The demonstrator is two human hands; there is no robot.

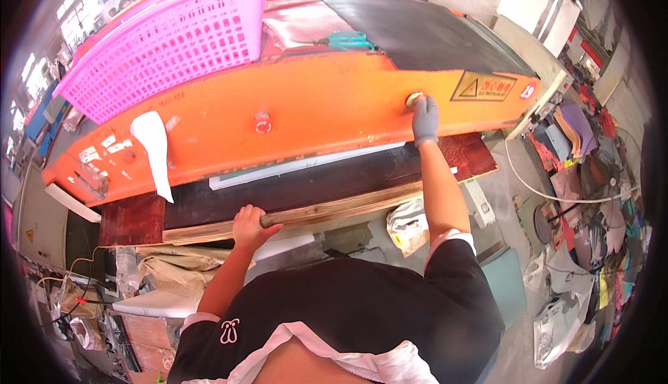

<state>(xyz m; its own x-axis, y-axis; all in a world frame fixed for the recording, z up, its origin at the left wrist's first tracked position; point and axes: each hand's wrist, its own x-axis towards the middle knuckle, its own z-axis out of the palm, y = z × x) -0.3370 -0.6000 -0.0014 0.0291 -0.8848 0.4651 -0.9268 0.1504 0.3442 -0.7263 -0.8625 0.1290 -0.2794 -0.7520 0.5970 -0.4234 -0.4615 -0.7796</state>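
My right hand [424, 119], in a grey glove, presses a round pale button [414, 98] on the front of a long orange machine beam [306, 116]. My bare left hand [249, 225] grips the front edge of a wooden board [334, 210] under the beam. On the board lies a dark sheet [299, 182] with a pale strip [306, 165] at its back edge. A second round button [262, 122], red and clear, sits at the middle of the beam.
A pink plastic basket [174, 39] rests on top of the machine at the left. A white paper piece [154, 144] hangs on the beam. Teal scissors [351, 40] lie on the black belt behind. Piles of coloured material [591, 175] fill the floor at right.
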